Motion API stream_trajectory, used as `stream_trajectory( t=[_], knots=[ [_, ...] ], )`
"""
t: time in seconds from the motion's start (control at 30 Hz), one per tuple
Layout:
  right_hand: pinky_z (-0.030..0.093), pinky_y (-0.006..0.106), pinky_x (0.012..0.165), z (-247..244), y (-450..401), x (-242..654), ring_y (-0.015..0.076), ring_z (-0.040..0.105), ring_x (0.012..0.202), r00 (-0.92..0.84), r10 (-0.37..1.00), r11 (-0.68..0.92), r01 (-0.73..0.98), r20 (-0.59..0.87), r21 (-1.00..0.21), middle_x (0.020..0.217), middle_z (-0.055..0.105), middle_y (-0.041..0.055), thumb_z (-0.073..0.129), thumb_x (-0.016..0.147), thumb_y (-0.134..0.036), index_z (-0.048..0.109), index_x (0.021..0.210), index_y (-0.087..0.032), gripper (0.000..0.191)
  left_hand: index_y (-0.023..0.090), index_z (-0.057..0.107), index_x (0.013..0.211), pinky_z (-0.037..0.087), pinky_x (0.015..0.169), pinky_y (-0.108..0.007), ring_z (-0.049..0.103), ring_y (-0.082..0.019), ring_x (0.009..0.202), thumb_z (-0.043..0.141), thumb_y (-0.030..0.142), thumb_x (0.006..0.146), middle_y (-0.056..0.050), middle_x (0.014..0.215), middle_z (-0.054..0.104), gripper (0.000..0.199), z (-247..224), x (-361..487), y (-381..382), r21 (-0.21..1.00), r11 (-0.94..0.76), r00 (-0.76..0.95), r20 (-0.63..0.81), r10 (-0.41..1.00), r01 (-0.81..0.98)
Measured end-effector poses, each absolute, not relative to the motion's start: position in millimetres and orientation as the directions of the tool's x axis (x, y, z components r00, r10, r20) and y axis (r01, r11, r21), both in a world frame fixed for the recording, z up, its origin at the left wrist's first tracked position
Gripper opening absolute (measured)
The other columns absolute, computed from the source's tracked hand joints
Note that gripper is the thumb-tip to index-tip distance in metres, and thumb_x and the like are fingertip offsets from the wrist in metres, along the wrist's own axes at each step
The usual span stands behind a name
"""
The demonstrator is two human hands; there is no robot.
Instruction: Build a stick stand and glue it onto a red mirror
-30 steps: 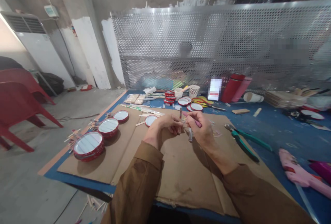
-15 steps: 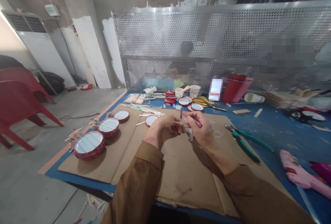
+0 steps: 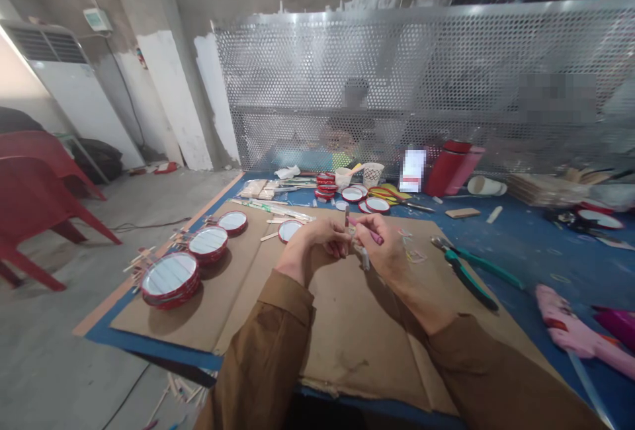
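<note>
Over the cardboard sheet (image 3: pixel 362 324), my left hand (image 3: pixel 325 237) is closed on a small dark upright piece (image 3: pixel 347 215), too small to name. Right beside it my right hand (image 3: pixel 381 245) grips a pink-purple stick (image 3: pixel 376 238), whose tip points at the piece in my left hand. A whitish stick (image 3: pixel 366 259) shows just under the hands. Behind my left wrist lies a round red-rimmed disc (image 3: pixel 289 231) with wooden sticks. Stacks of red-rimmed discs with sticks (image 3: pixel 170 274) stand on the left of the cardboard.
Green-handled pliers (image 3: pixel 469 278) and a pink glue gun (image 3: pixel 570 331) lie to the right. Behind are paper cups (image 3: pixel 372 174), a phone (image 3: pixel 413 171) and a red bottle (image 3: pixel 448 167), before a perforated metal panel (image 3: pixel 297 86). Red chairs (image 3: pixel 40 198) stand left.
My right hand and the pink-purple stick have shifted very slightly, the stick's end now sitting a little further left. My left hand stays almost still.
</note>
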State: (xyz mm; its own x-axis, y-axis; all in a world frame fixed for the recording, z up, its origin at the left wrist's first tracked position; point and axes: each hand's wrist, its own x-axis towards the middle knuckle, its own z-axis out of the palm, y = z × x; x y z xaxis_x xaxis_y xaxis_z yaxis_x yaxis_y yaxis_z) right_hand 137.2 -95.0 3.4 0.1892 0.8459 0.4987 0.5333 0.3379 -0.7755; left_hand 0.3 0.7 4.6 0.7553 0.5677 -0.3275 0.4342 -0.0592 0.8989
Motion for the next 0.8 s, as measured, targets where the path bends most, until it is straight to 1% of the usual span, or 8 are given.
stream_trajectory(
  t=[0.23,0.33,0.47,0.63,0.7,0.8],
  knots=[
    [0.044,0.025,0.055,4.6,-94.6,138.3,0.0136,0.055,0.055,0.286,0.821,0.302,0.516,0.494,-0.801,0.067,0.063,0.0016,0.052,0.083,-0.040,0.060,0.088,-0.018,0.024,0.013,0.062,0.072,0.048,0.062,-0.025,0.061,-0.011,0.055,0.068,0.046,0.075,-0.001,0.061,0.065,0.034,6.5,-0.4,-1.7,0.903,-0.043,0.749,-0.327,0.576,0.427],
    [0.043,0.025,0.055,5.1,-95.1,136.8,0.0133,0.053,0.055,0.245,0.826,0.336,0.509,0.507,-0.792,0.065,0.061,0.0004,0.051,0.083,-0.040,0.058,0.086,-0.019,0.022,0.013,0.062,0.070,0.048,0.061,-0.025,0.061,-0.011,0.054,0.066,0.046,0.078,-0.001,0.061,0.065,0.034,6.2,-0.4,-1.6,0.902,-0.056,0.753,-0.322,0.573,0.429],
    [0.041,0.024,0.053,4.7,-96.2,135.8,0.0119,0.049,0.052,0.193,0.836,0.354,0.525,0.513,-0.774,0.063,0.057,-0.0013,0.049,0.085,-0.039,0.056,0.085,-0.020,0.020,0.013,0.061,0.069,0.048,0.060,-0.025,0.061,-0.011,0.053,0.068,0.046,0.075,-0.002,0.061,0.065,0.035,5.0,-0.1,-0.6,0.900,-0.056,0.752,-0.326,0.573,0.433],
    [0.043,0.025,0.055,4.8,-96.2,136.9,0.0130,0.053,0.055,0.245,0.823,0.338,0.514,0.512,-0.789,0.066,0.060,0.0003,0.051,0.083,-0.039,0.057,0.085,-0.019,0.020,0.012,0.062,0.070,0.047,0.058,-0.024,0.061,-0.011,0.053,0.067,0.043,0.076,-0.003,0.061,0.065,0.032,6.3,-0.2,-1.9,0.908,-0.047,0.754,-0.317,0.576,0.417],
    [0.043,0.025,0.056,4.9,-96.0,136.6,0.0133,0.054,0.056,0.230,0.826,0.351,0.505,0.515,-0.789,0.067,0.060,0.0005,0.051,0.084,-0.039,0.056,0.086,-0.020,0.021,0.012,0.062,0.069,0.047,0.057,-0.024,0.060,-0.011,0.052,0.068,0.044,0.075,-0.003,0.060,0.065,0.033,7.4,-0.2,-2.8,0.905,-0.043,0.749,-0.322,0.579,0.423],
    [0.043,0.025,0.056,4.6,-95.8,135.9,0.0133,0.052,0.055,0.200,0.833,0.347,0.538,0.516,-0.769,0.065,0.059,-0.0004,0.050,0.084,-0.039,0.056,0.085,-0.020,0.020,0.012,0.061,0.068,0.048,0.059,-0.025,0.060,-0.011,0.052,0.070,0.046,0.073,-0.003,0.060,0.064,0.036,8.6,0.1,-3.7,0.898,-0.035,0.738,-0.338,0.584,0.439]
  ],
)
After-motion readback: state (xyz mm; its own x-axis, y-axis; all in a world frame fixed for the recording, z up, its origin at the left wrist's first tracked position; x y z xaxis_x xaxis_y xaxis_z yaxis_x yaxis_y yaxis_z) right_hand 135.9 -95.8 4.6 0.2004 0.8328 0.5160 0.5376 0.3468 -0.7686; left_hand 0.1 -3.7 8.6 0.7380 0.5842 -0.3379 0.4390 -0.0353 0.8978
